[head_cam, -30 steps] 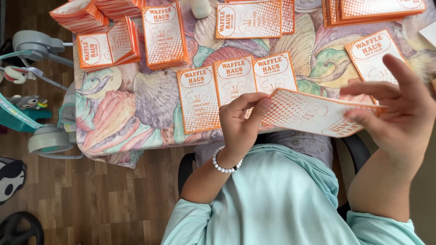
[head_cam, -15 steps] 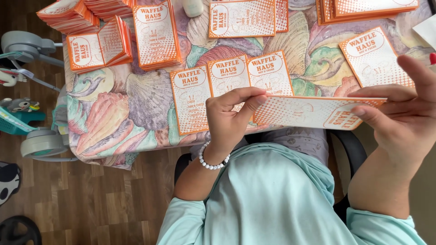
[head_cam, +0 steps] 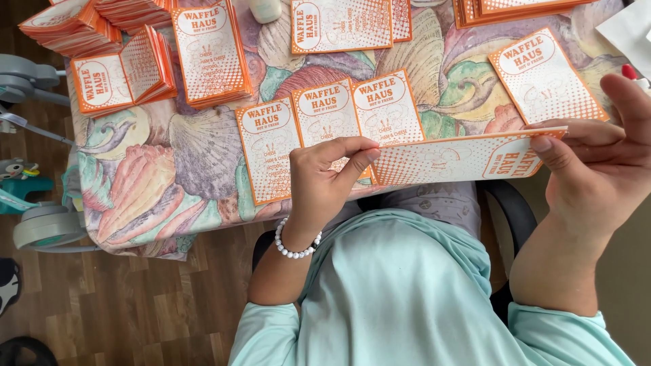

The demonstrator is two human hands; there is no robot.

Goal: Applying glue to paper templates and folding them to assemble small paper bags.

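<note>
The left hand [head_cam: 325,179] pinches the near end of an orange-and-white printed card [head_cam: 461,157], thumb and forefinger pressed together on its corner. The right hand [head_cam: 597,163] takes the far end of the same card, its grip closed on the edge with the fingers laid along the top and the thumb behind. Between the two grips the card stretches level and nearly edge-on to the camera, held just above the front edge of the surface [head_cam: 135,176], which is covered with a cloth printed with large seashells. A white bead bracelet [head_cam: 296,245] circles the left wrist.

Just beyond the left grip, three matching cards [head_cam: 319,129] lie flat side by side on the cloth, fanned slightly and touching one another. Beyond the right grip a single card [head_cam: 546,74] lies tilted. Further out from the left grip stands a thick stack of cards [head_cam: 207,51], with a smaller fanned stack [head_cam: 119,74] beside it and more piles [head_cam: 68,27] at the far corner. Another card [head_cam: 339,24] lies beyond the three, and a further stack [head_cam: 522,10] sits at the far edge past the right grip.
</note>
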